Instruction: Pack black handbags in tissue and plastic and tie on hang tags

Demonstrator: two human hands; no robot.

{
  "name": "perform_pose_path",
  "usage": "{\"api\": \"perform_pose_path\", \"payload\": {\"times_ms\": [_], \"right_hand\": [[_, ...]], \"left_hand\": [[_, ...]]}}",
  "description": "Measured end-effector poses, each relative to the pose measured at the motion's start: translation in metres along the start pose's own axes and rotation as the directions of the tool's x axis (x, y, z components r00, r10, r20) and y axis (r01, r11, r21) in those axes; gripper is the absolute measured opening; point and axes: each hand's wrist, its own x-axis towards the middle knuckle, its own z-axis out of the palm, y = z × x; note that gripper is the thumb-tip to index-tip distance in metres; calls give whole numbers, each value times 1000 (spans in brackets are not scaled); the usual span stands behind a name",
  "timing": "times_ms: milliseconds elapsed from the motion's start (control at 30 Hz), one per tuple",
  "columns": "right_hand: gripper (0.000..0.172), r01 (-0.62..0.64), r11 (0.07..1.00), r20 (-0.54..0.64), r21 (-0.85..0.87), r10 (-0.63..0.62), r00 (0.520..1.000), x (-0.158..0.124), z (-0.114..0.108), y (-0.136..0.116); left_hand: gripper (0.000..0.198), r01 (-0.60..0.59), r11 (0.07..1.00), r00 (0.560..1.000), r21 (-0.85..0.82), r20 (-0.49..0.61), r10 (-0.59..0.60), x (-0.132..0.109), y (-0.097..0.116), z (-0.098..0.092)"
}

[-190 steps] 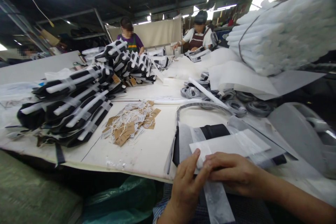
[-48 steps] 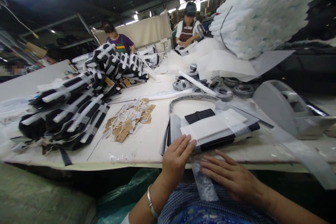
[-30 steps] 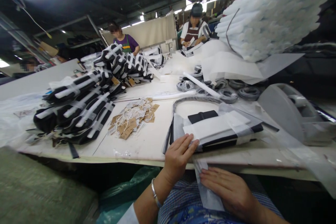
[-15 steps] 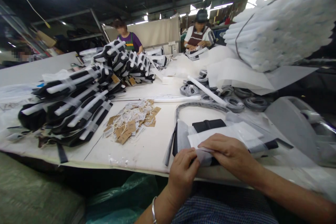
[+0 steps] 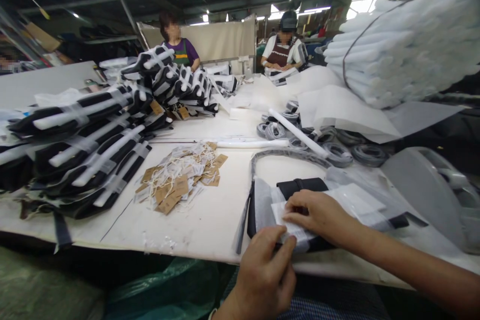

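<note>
In front of me a black bag (image 5: 305,186) lies on the table, partly covered by thin white wrapping sheet (image 5: 278,210). A strap in clear plastic (image 5: 258,156) arches up behind the bag. My right hand (image 5: 318,214) pinches the sheet over the bag's middle, thumb and fingertips together. My left hand (image 5: 266,265) is at the near edge of the bag, thumb and forefinger closed on the sheet's front edge. The hands cover part of the bag's near side.
Wrapped black bags with white tubes (image 5: 90,165) are stacked at left. A pile of brown tags (image 5: 174,190) with strings lies mid-table. Coiled straps (image 5: 337,154), a grey tape dispenser (image 5: 420,185) and a bundle of white foam tubes (image 5: 405,45) are at right. Two people work across the table.
My right hand has lifted slightly and shifted from the sheet's near edge further onto the bag. My left hand has moved a little right and nearer. The view has shifted slightly.
</note>
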Motion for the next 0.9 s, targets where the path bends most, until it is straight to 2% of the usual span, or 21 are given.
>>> {"api": "perform_pose_path", "payload": {"times_ms": [133,300,467,567,600,667,700,733,833,900], "right_hand": [[10,-1,1000,24,-9,2,1000,6,0,1],[10,39,997,-9,66,-38,999,16,1,4],[6,47,993,-145,112,-30,989,5,-1,-3],[11,49,986,-278,160,-3,961,-24,-22,4],[15,30,986,-340,165,28,940,-37,-33,11],[21,-103,984,-466,145,159,870,-70,-63,35],[24,-212,970,-511,120,243,825,-89,-80,51],[26,-364,925,-544,111,363,757,-107,-97,68],[26,-568,810,-589,144,531,609,-152,-142,122],[18,-634,750,-555,188,614,561,-168,-160,149]], "left_hand": [[39,-92,984,993,152,89,79,5,4,-1],[34,-71,957,986,283,162,26,9,11,1],[37,-86,935,990,343,134,42,9,12,3],[38,-167,913,984,373,126,129,6,3,5],[38,-189,904,981,384,120,155,5,-2,7],[38,-228,887,973,401,113,199,3,-10,9],[38,-244,879,970,409,110,218,2,-13,10],[38,-262,871,965,415,110,238,2,-15,10],[37,-300,852,953,428,101,285,2,-18,11],[36,-302,850,952,432,91,292,3,-18,10]]}}
